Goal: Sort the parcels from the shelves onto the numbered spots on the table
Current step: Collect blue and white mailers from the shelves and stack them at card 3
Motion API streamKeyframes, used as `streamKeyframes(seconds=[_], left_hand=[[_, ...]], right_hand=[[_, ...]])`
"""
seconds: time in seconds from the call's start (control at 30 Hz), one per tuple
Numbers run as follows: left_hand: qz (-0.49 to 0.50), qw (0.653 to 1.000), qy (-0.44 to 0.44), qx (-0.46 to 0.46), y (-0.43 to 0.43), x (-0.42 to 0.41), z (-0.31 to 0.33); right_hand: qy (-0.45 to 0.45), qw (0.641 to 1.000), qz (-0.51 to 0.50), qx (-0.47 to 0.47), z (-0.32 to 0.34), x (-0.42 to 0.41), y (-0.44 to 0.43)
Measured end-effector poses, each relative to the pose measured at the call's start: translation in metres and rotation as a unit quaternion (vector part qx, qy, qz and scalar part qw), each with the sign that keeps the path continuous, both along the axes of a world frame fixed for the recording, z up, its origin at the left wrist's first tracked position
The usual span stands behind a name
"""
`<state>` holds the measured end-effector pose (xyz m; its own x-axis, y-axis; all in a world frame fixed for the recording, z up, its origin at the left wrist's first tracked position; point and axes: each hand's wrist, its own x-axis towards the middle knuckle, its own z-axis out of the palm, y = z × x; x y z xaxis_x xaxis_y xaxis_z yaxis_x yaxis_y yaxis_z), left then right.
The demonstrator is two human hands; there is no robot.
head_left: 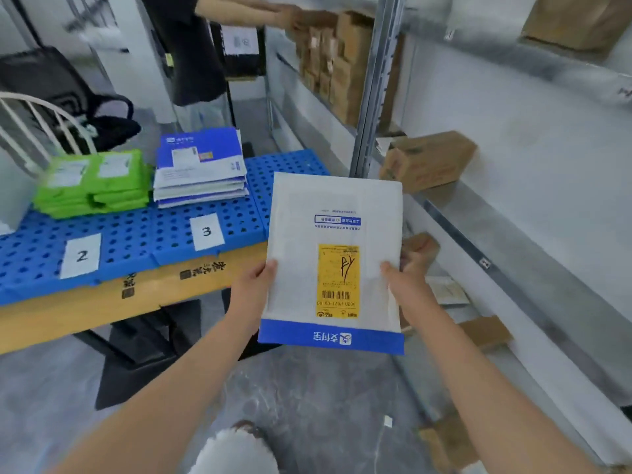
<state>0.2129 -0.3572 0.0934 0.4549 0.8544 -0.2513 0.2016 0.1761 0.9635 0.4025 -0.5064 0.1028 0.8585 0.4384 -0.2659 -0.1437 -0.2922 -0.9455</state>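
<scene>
I hold a white mailer envelope (328, 213) with a blue band and a yellow label in front of me, upside down to my view. My left hand (254, 285) grips its left edge and my right hand (407, 275) grips its right edge, thumbs on top. To the left stands the table with blue perforated panels (136, 234). On it lie paper labels "2" (81, 256) and "3" (206, 231). A stack of green parcels (95, 183) sits behind label 2, and a stack of blue-and-white mailers (201, 169) sits behind label 3.
Metal shelves (478, 241) run along the right, with a cardboard box (427, 160) on one level and more boxes (328, 59) farther back. Another person (191, 46) reaches into the far shelf. A white chair (37, 124) and a black bag (51, 80) stand behind the table.
</scene>
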Motion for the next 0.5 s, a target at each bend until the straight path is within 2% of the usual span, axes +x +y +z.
streamKeyframes(seconds=[0.1, 0.2, 0.37, 0.5], left_hand=[[0.057, 0.998, 0.000, 0.036, 0.031, -0.011, 0.020], [0.097, 0.995, -0.018, 0.030, 0.075, -0.018, 0.029], [0.131, 0.991, -0.021, 0.029, 0.170, -0.026, 0.034], [0.146, 0.989, -0.024, 0.025, 0.262, -0.027, 0.034]], right_hand=[[-0.058, 0.997, 0.041, -0.017, 0.025, -0.011, 0.040], [-0.088, 0.992, 0.086, -0.015, 0.046, -0.015, 0.092], [-0.100, 0.986, 0.136, -0.004, 0.066, -0.015, 0.196], [-0.076, 0.987, 0.143, -0.011, 0.063, -0.015, 0.292]])
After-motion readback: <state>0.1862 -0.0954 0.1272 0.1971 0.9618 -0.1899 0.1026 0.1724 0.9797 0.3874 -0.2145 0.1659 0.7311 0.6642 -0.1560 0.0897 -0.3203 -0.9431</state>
